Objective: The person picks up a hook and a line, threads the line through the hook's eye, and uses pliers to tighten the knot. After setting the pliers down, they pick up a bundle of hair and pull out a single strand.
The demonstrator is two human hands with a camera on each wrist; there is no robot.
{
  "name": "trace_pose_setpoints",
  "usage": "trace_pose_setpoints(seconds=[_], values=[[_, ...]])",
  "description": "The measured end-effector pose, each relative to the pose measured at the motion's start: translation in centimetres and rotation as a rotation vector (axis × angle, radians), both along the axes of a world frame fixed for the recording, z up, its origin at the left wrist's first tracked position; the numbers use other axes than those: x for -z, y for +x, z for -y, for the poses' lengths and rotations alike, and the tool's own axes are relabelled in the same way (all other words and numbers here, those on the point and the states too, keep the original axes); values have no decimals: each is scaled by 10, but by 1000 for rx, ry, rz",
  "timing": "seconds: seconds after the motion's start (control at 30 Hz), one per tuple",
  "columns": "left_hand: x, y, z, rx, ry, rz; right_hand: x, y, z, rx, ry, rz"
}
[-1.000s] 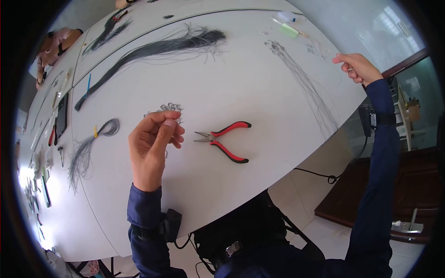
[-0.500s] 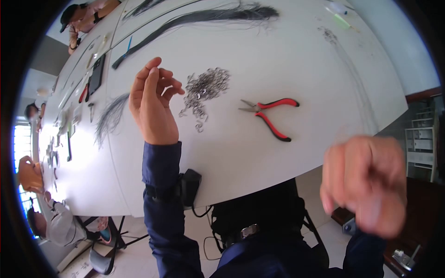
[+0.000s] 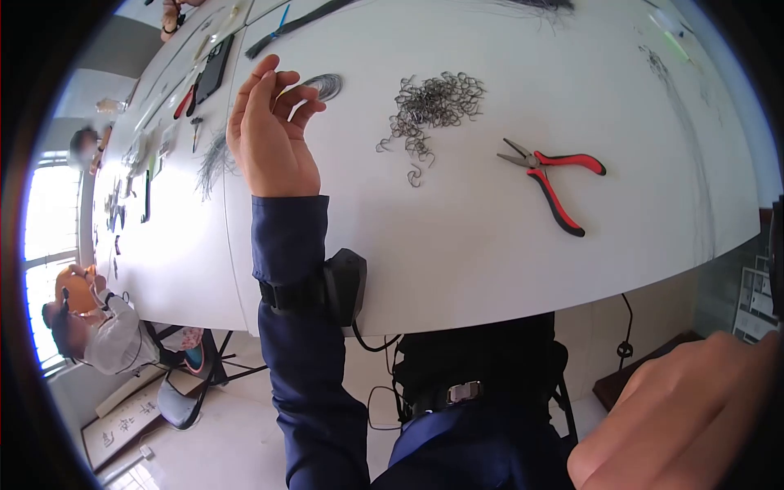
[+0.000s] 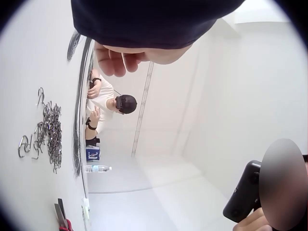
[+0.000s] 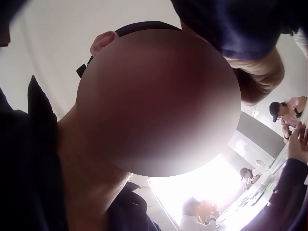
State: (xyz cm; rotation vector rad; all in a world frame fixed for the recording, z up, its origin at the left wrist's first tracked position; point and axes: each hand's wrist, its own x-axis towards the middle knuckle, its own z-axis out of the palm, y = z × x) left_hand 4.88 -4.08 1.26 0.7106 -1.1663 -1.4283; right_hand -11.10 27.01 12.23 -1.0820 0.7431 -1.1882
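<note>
Above the table's left part my left hand is raised, its fingers loosely bent and nothing showing between them. To its right lies a heap of small bent wire hooks, also visible in the left wrist view. Red-and-black pliers rest with handles spread, right of the heap. My right hand is large and close to the head camera at lower right, back of the hand showing and fingertips hidden. In the left wrist view, fingers appear just below a black device, near the blurred face.
A looped wire bundle lies behind my left hand; longer dark wires stretch across the far side. Another pair of pliers and a black phone-like slab lie left. Thin wires run along the white table's right side. People sit left.
My right hand has come from the table's far right toward the head camera. My left thumb and fingertips have parted. The head view has shifted, showing the hook heap uncovered.
</note>
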Motion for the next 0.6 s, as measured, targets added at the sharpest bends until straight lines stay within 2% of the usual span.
trace_pose_setpoints(seconds=[0.2,0.5,0.6], values=[[-1,10,5,-67,-27,32,-4,-2,10,-45,34,-19],[-2,28,32,-112,-54,149,8,15,54,-257,86,54],[0,32,36,-62,-26,183,15,18,74,-283,131,19]])
